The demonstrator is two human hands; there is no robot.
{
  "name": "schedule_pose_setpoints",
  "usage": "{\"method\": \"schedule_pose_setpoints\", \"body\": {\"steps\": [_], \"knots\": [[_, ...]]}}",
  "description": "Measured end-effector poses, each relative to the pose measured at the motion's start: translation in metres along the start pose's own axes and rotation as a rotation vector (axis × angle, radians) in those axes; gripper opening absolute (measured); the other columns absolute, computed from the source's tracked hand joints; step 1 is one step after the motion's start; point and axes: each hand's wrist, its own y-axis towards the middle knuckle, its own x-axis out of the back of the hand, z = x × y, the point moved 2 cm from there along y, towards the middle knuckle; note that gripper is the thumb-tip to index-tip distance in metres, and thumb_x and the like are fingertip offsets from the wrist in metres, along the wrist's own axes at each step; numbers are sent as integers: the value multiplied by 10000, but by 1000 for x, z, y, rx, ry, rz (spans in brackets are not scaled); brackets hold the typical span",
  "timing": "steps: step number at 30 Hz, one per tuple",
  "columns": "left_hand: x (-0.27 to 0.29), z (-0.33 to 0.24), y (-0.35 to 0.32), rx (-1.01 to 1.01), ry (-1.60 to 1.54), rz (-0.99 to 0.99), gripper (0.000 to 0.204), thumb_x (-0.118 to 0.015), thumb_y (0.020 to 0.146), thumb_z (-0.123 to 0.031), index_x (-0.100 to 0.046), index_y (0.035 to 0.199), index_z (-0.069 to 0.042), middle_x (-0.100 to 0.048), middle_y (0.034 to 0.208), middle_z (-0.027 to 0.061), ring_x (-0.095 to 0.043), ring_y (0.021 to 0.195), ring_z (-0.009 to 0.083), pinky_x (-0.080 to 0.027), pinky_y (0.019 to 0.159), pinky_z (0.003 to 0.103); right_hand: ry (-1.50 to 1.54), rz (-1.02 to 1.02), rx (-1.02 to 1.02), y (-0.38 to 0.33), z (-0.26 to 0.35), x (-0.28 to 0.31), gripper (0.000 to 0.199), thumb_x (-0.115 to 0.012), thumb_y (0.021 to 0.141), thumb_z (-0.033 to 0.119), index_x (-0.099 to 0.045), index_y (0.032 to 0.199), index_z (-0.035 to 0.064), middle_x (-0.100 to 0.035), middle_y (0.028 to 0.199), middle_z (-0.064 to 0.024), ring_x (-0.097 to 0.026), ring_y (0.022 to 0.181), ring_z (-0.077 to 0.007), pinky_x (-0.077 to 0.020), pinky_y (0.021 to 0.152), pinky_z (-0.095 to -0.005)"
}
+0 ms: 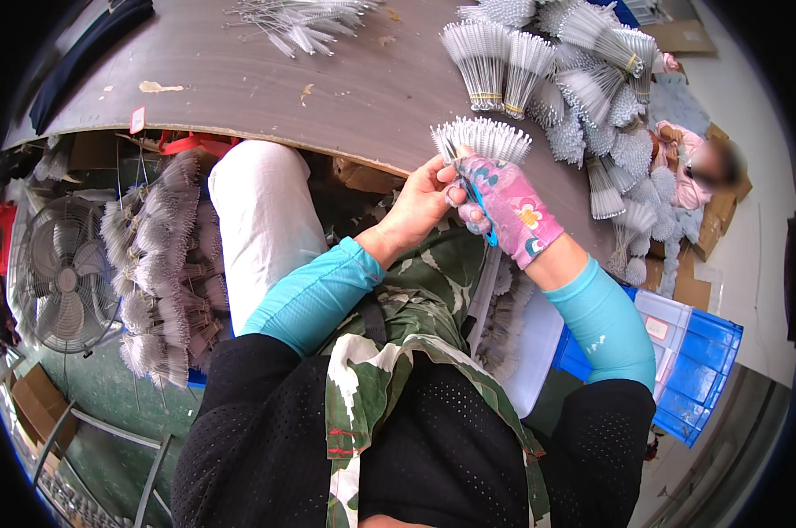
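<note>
My right hand [514, 207], in a pink flowered fingerless glove, is closed round a slim blue-handled tool [480, 204]; its working end is hidden by my fingers. My left hand [414, 207] is bare and meets the right one, its thumb and fingers pinched together; whatever lies between them is too small to make out. Right beyond both hands, at the table's near edge, sits a bundle of small white-bristled wire brushes [482, 138], its bristle ends fanned out. My fingers partly cover the bundle's near side.
More tied brush bundles [583, 88] pile up on the brown table [363, 97] at the right; loose brushes [305, 22] lie at the far side. A fan [66, 280] and hanging brush bunches [156, 255] stand left. Blue crates [680, 361] are at lower right. Another person [689, 167] sits beyond.
</note>
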Motion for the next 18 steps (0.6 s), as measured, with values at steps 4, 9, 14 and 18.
{"method": "schedule_pose_setpoints", "body": {"steps": [4, 9, 14, 18], "knots": [[-2, -1, 3, 14, 94, -20, 485, -603, 835, 33, -434, 1283, -41, -574, 1181, 23, -532, 1070, 111, -444, 916, 268, -21, -3, 5, 3, 0, 3, 351, -531, 933, 370, -600, 890, 29, -507, 597, -10, -382, 407, -65, -266, 369, -197], [-7, -18, 2, 41, 180, -91, 423, -597, 852, 4, -467, 1254, -10, -581, 1164, 39, -543, 1052, 116, -441, 922, 279, 172, 361, 130, -8, 11, 17, 348, -455, 974, 334, -553, 1027, 4, -534, 702, -12, -406, 456, -53, -275, 383, -182], [-7, -36, -1, 84, 228, -43, 373, -600, 862, -31, -512, 1221, 17, -603, 1136, 60, -566, 1016, 125, -444, 925, 287, 286, 507, 423, -17, 63, 33, 408, -467, 962, 372, -545, 1091, -7, -566, 768, -28, -465, 527, -50, -336, 409, -164], [-11, -58, -7, 119, 317, -62, 361, -623, 846, -34, -532, 1190, 18, -634, 1068, 58, -603, 945, 118, -485, 863, 278, -439, 45, 1006, 16, 73, 18, 557, -645, 817, 476, -562, 1082, -7, -638, 857, -82, -607, 711, -133, -489, 613, -231]]}}
